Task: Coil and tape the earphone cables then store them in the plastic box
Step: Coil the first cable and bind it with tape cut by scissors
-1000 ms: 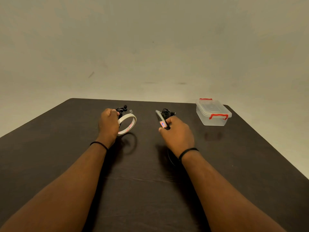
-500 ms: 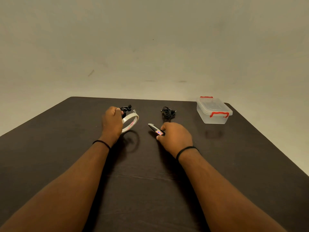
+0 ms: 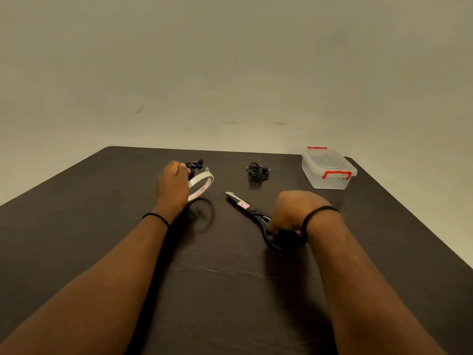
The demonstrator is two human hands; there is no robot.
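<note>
Two hands, left fingers (image 3: 183, 170) curled round earphones (image 3: 195, 165), right (image 3: 294, 213) on scissors (image 3: 252, 210)

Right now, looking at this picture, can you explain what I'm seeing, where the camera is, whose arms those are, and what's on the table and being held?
No machine here: a person wears a wide-angle camera on the head, which looks forward and down, so the two bare arms are theirs. The left hand holds a coiled black earphone cable in its grip together with a white ring-shaped tape roll. The right hand grips the handles of black scissors, which rest on the dark brown wooden table. Farther back lies a second black earphone bundle, loose and untouched. At the far right stands a clear plastic box with red clips, lid on.
</note>
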